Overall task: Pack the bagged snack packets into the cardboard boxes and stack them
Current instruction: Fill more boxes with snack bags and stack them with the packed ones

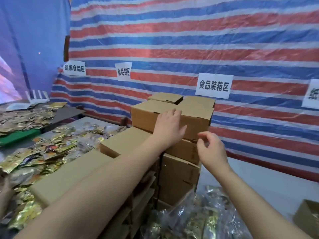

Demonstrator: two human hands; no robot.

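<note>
A closed cardboard box (195,116) sits on top of a stack of closed cardboard boxes (177,176) in the middle. My left hand (168,126) rests flat against the top box's near face, fingers straight and spread. My right hand (211,149) hovers just right of the stack's near corner, fingers loosely curled, holding nothing. Lower closed boxes (124,142) step down to the left. Clear bags of gold snack packets (198,219) lie at the stack's foot on the right.
Loose gold and dark snack packets (43,152) cover the table on the left. An open cardboard box (307,216) sits at the lower right edge. A red, white and blue striped tarp (189,40) with paper signs hangs close behind the stack.
</note>
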